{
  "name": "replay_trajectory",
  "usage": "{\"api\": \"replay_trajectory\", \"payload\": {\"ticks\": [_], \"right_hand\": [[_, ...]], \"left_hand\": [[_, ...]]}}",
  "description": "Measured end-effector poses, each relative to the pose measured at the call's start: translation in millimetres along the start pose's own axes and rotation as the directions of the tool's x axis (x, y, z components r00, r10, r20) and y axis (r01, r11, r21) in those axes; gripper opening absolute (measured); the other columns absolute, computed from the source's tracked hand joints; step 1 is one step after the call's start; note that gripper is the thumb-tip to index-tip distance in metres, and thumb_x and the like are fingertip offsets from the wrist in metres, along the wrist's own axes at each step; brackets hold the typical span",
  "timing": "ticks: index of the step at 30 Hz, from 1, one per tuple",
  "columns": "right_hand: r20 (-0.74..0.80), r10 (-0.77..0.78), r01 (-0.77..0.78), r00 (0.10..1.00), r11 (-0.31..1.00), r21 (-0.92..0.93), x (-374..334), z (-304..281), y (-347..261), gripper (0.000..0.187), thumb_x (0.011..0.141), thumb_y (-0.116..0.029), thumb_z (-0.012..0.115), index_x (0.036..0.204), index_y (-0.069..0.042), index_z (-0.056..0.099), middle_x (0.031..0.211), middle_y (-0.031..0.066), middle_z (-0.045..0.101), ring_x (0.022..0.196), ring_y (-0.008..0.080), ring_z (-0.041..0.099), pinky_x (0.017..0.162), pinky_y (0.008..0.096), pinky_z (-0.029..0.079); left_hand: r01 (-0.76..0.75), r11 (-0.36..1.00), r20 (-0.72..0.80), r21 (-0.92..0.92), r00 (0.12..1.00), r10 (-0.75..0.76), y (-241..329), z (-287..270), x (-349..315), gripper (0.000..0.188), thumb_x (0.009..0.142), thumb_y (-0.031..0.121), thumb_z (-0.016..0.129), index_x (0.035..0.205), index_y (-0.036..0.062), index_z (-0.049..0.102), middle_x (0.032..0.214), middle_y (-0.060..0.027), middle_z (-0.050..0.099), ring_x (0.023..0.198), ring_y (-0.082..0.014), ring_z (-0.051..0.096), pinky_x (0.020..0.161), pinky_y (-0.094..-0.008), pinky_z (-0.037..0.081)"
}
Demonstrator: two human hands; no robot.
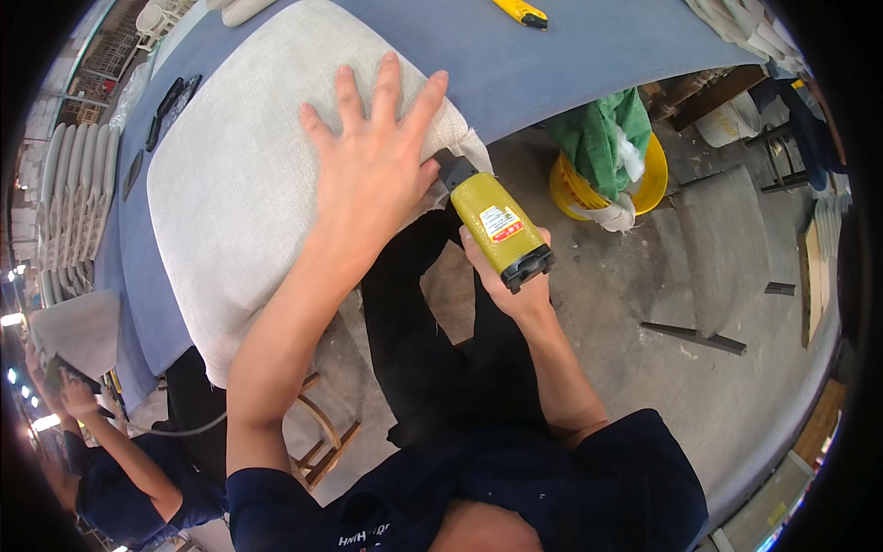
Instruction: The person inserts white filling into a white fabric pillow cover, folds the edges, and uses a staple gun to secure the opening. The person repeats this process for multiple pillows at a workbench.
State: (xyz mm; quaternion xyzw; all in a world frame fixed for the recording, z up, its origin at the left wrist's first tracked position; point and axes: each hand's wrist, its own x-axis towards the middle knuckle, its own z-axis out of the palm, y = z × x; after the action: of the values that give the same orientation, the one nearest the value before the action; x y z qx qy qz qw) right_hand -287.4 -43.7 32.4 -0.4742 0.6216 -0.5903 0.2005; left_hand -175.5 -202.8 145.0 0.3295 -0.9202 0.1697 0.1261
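Note:
A large seat panel covered in pale woven fabric lies on the blue table, its near edge overhanging. My left hand rests flat on top of it, fingers spread wide, the thumb side by the right edge. Held in my right hand is a yellow-green staple gun with a black nose and black end cap. Its nose touches or nearly touches the fabric edge beside my left hand; exact contact is hidden. The fingers around its handle are mostly covered by the tool's body.
The blue table bears a yellow-handled tool and black tools. Stacked pale panels stand at left, near a co-worker's hand. To the right are a yellow bucket with green cloth and a grey chair part.

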Motion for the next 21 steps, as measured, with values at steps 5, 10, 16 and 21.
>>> {"api": "replay_trajectory", "payload": {"ticks": [5, 10, 16, 21], "right_hand": [[0.067, 0.023, -0.021, 0.997, 0.999, -0.036, 0.9, -7.7, -10.3, 0.047, 0.075, -0.015, 0.089, 0.116, 0.001, 0.072, 0.087, 0.0139, 0.076, 0.073, 0.0321, 0.073, 0.072, 0.0362, 0.055], [-0.041, -0.053, 0.052, 0.998, 0.998, -0.026, 0.6, -3.0, 1.1, 0.027, 0.081, -0.012, 0.084, 0.104, 0.0, 0.076, 0.088, 0.0117, 0.078, 0.076, 0.028, 0.076, 0.075, 0.0343, 0.056], [-0.057, -0.042, 0.049, 0.998, 0.991, 0.125, 2.9, 1.6, 5.2, 0.023, 0.085, -0.005, 0.083, 0.106, 0.002, 0.074, 0.092, 0.0116, 0.079, 0.081, 0.024, 0.077, 0.078, 0.0317, 0.057], [0.03, -0.144, 0.145, 0.989, 0.989, -0.019, -37.7, -27.7, -9.4, 0.033, 0.089, -0.005, 0.081, 0.119, 0.004, 0.07, 0.092, 0.0123, 0.077, 0.083, 0.0169, 0.076, 0.077, 0.031, 0.057]], "left_hand": [[0.008, 1.0, 0.038, 0.007, 0.999, -0.008, 2.0, -1.3, -4.5, 0.1, 0.076, 0.03, 0.093, 0.161, 0.0324, 0.042, 0.166, -0.0163, 0.04, 0.148, -0.053, 0.04, 0.105, -0.0819, 0.04], [0.008, 1.0, 0.039, 0.011, 0.999, -0.008, 7.3, -5.1, -4.7, 0.1, 0.075, 0.031, 0.092, 0.162, 0.0316, 0.042, 0.166, -0.0165, 0.04, 0.149, -0.0531, 0.039, 0.105, -0.0821, 0.039], [0.02, 0.999, 0.043, -0.036, 0.999, -0.018, 2.8, -10.5, -8.7, 0.102, 0.078, 0.027, 0.09, 0.165, 0.0308, 0.036, 0.168, -0.0155, 0.037, 0.152, -0.0477, 0.038, 0.113, -0.0754, 0.037], [-0.108, 0.618, -0.239, -0.779, 0.962, -0.133, 16.7, -51.6, -68.2, 0.073, 0.09, 0.018, 0.075, 0.156, 0.0258, 0.044, 0.162, -0.0125, 0.043, 0.15, -0.0381, 0.042, 0.121, -0.0627, 0.036]]}}
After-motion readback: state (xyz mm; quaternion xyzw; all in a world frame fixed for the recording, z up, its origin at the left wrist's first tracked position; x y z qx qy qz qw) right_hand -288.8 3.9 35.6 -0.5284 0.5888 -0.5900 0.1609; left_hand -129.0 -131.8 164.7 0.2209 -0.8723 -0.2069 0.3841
